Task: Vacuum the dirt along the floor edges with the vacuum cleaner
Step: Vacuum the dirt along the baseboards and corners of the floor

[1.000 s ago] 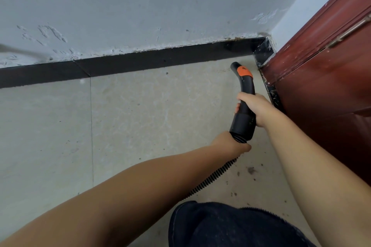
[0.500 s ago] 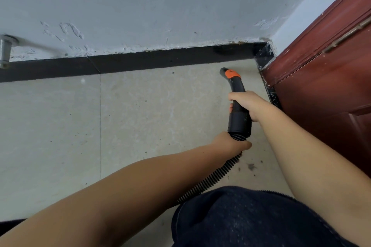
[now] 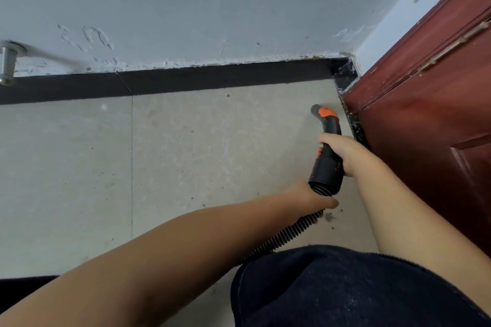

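Note:
A black vacuum nozzle handle point(image 3: 327, 167) with an orange tip band points at the floor near the room's right corner. My right hand point(image 3: 338, 150) grips the handle at its middle. My left hand point(image 3: 308, 198) holds the ribbed black hose point(image 3: 287, 237) just below the handle's cuff. The nozzle mouth sits close to the dusty strip at the foot of the red door point(image 3: 430, 114). Dark dirt specks point(image 3: 329, 216) lie on the beige tile by my left hand.
A black skirting board point(image 3: 212, 78) runs along the white wall. A metal door stop point(image 3: 7, 62) sticks out at the far left. My dark-clothed knee point(image 3: 332, 287) fills the lower right. Open tile floor point(image 3: 79, 167) stretches to the left.
The nozzle has pulled back from the corner along the door's edge, toward me. Both hands kept their hold on handle and hose. The view shifted, showing the door stop at left.

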Available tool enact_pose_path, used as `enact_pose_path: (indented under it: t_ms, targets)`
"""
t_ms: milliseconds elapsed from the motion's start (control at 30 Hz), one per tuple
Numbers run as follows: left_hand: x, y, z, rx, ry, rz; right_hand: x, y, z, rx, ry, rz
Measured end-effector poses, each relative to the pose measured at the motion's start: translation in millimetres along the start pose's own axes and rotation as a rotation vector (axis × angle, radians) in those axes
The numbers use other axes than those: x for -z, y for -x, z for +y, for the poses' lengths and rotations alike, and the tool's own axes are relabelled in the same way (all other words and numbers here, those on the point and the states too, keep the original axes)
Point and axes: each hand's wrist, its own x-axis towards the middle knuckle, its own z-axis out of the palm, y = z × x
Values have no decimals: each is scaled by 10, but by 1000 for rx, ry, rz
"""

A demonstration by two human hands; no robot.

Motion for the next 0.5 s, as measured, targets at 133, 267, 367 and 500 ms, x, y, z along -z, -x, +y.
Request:
enact_pose_path:
  t_ms: [133, 267, 367, 500]
  targets:
    - [-170, 17, -13, 17, -17, -60, 228, 1, 144, 2, 5, 86]
    - [-164, 101, -97, 35, 42, -51, 99, 92, 136, -4, 67, 1]
    - [-109, 190, -166, 61, 109, -55, -74, 188, 107, -6, 138, -101]
    - [-103, 216, -122, 39, 68, -77, 35, 245, 121, -36, 95, -50]
